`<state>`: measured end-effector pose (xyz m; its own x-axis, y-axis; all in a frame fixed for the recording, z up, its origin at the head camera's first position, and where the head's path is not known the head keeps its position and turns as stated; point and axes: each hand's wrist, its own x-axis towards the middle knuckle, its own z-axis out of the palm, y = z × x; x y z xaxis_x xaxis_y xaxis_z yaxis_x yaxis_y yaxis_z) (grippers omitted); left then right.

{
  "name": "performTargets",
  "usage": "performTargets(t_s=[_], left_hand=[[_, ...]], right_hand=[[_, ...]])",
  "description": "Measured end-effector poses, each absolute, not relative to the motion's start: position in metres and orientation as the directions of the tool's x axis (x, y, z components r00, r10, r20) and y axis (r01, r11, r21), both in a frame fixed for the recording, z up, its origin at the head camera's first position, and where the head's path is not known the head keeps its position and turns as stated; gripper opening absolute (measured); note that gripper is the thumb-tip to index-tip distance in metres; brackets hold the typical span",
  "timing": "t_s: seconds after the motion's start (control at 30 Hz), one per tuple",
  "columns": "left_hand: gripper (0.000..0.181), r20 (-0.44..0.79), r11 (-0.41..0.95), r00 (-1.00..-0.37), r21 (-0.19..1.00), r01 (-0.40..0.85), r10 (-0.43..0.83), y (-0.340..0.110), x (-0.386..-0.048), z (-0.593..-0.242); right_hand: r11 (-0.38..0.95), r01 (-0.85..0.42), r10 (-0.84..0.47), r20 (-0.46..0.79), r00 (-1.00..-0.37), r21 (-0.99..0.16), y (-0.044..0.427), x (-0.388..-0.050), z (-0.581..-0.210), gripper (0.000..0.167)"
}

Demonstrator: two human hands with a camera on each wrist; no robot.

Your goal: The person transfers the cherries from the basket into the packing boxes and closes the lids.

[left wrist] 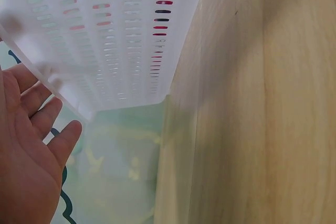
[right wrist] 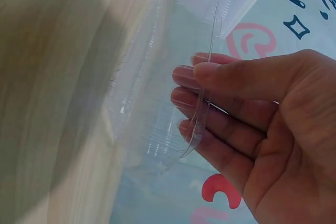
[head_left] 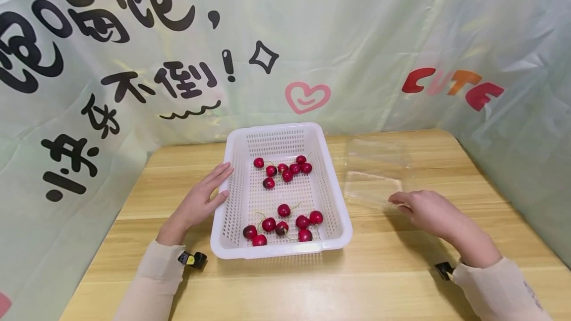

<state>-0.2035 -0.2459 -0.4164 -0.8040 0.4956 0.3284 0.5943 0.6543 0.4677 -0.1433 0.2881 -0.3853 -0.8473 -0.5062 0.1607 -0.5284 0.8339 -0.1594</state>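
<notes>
A white plastic basket [head_left: 280, 250] stands on the table, with red cherries [head_left: 287, 176] in two loose groups, one towards its far end and one at its near end. My left hand [head_left: 196, 205] rests with its fingertips on the basket's left rim, fingers fairly straight; the left wrist view shows the palm [left wrist: 26, 150] beside the perforated wall. On the right lies a clear plastic box [head_left: 373, 178]. Its near right edge is pinched by my right hand [head_left: 430, 212]; in the right wrist view the thumb is on one side of the thin rim and the fingers [right wrist: 185, 98] on the other.
Beneath everything is a wooden table [head_left: 383, 281]. A pale printed cloth [head_left: 357, 38] hangs along its back and sides, close behind the basket and the clear box. Small black devices [head_left: 193, 260] sit at both wrists.
</notes>
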Motion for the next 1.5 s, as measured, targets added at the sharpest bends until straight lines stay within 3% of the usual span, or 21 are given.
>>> performTargets(t_s=[0.73, 1.03, 1.23, 1.5], left_hand=[[0.057, 0.326, 0.655, -0.804, 0.467, 0.594, 0.497, -0.247, -0.204, -0.419], [0.057, 0.32, 0.656, -0.807, 0.47, 0.59, 0.496, -0.246, -0.204, -0.418], [0.057, 0.328, 0.653, -0.803, 0.467, 0.596, 0.498, -0.247, -0.204, -0.418], [0.055, 0.342, 0.644, -0.795, 0.468, 0.606, 0.5, -0.246, -0.205, -0.418]], right_hand=[[0.809, -0.575, -0.547, 0.199, -0.813, -0.12, 0.295, -0.136, -0.383, 0.027], [0.806, -0.581, -0.539, 0.265, -0.8, -0.114, 0.287, -0.139, -0.358, 0.034], [0.772, -0.629, -0.573, 0.327, -0.752, -0.094, 0.271, -0.148, -0.338, 0.034], [0.743, -0.663, -0.614, 0.298, -0.731, -0.096, 0.237, -0.159, -0.307, 0.042]])
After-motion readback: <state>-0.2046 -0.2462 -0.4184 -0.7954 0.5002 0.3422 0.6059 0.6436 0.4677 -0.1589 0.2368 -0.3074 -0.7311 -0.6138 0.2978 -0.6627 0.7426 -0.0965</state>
